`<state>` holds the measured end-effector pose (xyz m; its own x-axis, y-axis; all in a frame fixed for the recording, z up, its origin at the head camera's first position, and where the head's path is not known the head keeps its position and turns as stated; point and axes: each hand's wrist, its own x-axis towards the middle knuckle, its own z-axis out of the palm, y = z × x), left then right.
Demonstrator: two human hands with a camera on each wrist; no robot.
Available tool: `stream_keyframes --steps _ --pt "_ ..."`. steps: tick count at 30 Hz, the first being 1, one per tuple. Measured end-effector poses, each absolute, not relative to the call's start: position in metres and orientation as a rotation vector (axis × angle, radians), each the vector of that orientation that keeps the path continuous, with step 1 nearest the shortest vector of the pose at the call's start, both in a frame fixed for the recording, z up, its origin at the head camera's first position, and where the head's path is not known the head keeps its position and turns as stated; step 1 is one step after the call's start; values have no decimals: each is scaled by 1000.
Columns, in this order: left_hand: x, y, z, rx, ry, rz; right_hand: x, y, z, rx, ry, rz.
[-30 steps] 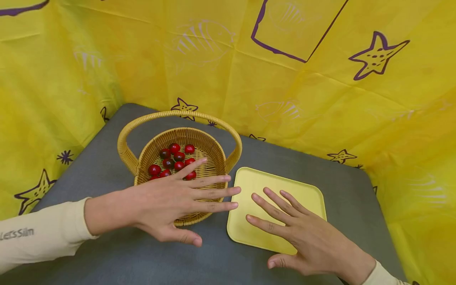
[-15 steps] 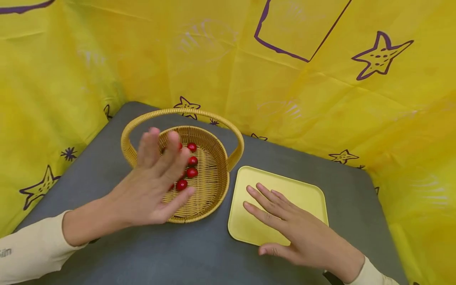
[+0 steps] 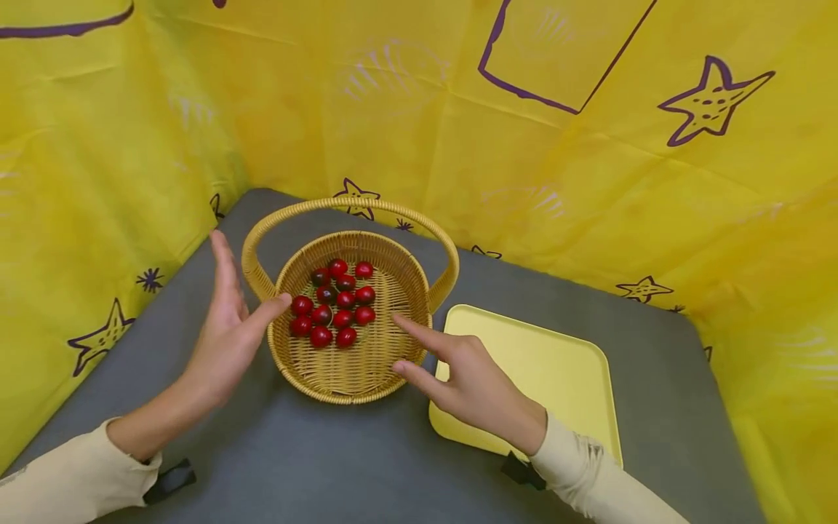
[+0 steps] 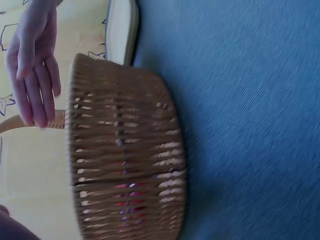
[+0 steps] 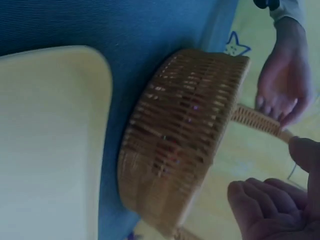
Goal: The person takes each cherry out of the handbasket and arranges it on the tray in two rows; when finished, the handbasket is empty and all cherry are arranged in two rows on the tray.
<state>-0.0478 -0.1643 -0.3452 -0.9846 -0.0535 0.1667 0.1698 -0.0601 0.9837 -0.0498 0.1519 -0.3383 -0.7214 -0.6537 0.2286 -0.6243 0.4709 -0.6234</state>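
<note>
A round wicker basket (image 3: 353, 389) with a tall arched handle (image 3: 347, 204) stands on the grey table. Several dark red cherries (image 3: 343, 318) lie inside it, mostly toward its left and back. At the basket's left side is my left hand (image 3: 225, 335), fingers straight and thumb spread toward the rim; contact cannot be told. My right hand (image 3: 471, 378) hovers by the right rim, index finger and thumb reaching over the basket and apart from each other. In the right wrist view my right hand (image 5: 275, 210) shows loosely bent fingers and holds nothing.
Right of the basket lies a pale yellow rectangular tray (image 3: 550, 364), partly under my right forearm. A yellow cloth (image 3: 563, 175) printed with starfish and fish hangs behind and beside the grey table (image 3: 314, 466).
My left hand has swung left from over the basket and turned upright at its side, uncovering the cherries. My right hand has moved from above the tray to the basket's right rim.
</note>
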Motion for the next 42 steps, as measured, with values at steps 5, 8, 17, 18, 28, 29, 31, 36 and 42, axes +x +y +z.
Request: stream_keyframes --steps 5,8,17,18,28,29,31,36,42 --pt "-53 -166 -358 24 -2135 -2415 -67 125 -344 -1109 2630 -1074" --pt "-55 -167 -361 51 -2184 -2461 -76 112 -348 -1102 2597 -1052" --pt "-53 -171 -373 144 -2308 -2548 -91 83 -367 -1012 2594 -957" --pt "-53 -171 -374 143 -2300 -2569 -92 81 -368 -998 2599 -949" --pt "-56 -172 -377 121 -2268 -2625 -101 68 -378 -942 2691 -855" --pt "-56 -173 -377 119 -2266 -2629 -101 67 -379 -941 2696 -849" --pt "-56 -174 -378 112 -2265 -2637 -102 65 -381 -942 2708 -836" --pt "-56 -174 -380 93 -2271 -2644 -102 63 -384 -918 2737 -791" --pt "-58 -175 -380 79 -2274 -2638 -100 59 -385 -927 2783 -702"
